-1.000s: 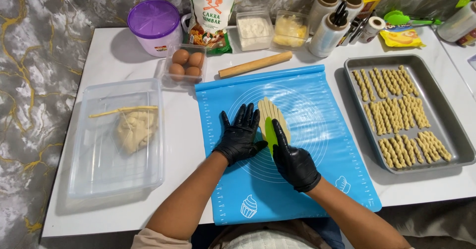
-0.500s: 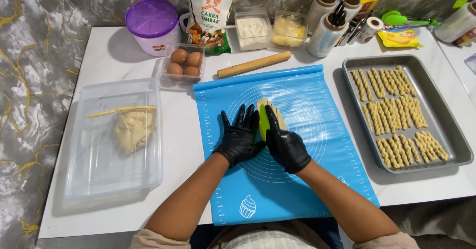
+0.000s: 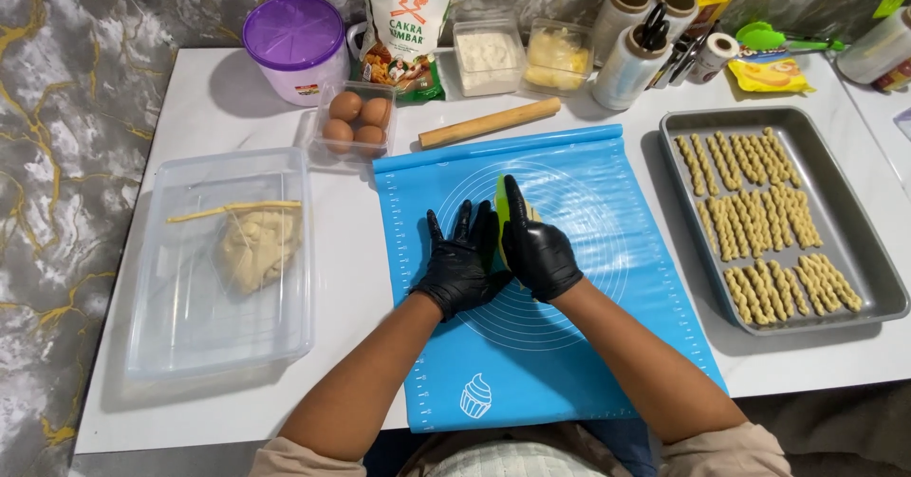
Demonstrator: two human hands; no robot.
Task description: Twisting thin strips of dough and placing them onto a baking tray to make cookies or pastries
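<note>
Both my hands wear black gloves and rest on a blue silicone baking mat [image 3: 588,344]. My right hand [image 3: 537,246] holds a green scraper [image 3: 501,213] upright on its edge, over a piece of pale dough that it mostly hides. My left hand [image 3: 458,263] lies flat beside the scraper on its left, fingers spread, touching the mat. A grey baking tray [image 3: 859,225] at the right holds several twisted dough sticks [image 3: 759,225] in rows.
A clear plastic box [image 3: 180,330] with a dough lump [image 3: 254,247] and a thin stick sits at the left. Behind the mat lie a wooden rolling pin [image 3: 490,122], an egg carton [image 3: 354,121], a purple-lidded tub [image 3: 294,45], a flour bag, small containers and rolls.
My right hand with the scraper has moved left across the mat and now stands close against my left hand. The wider strip of dough seen earlier is now almost hidden.
</note>
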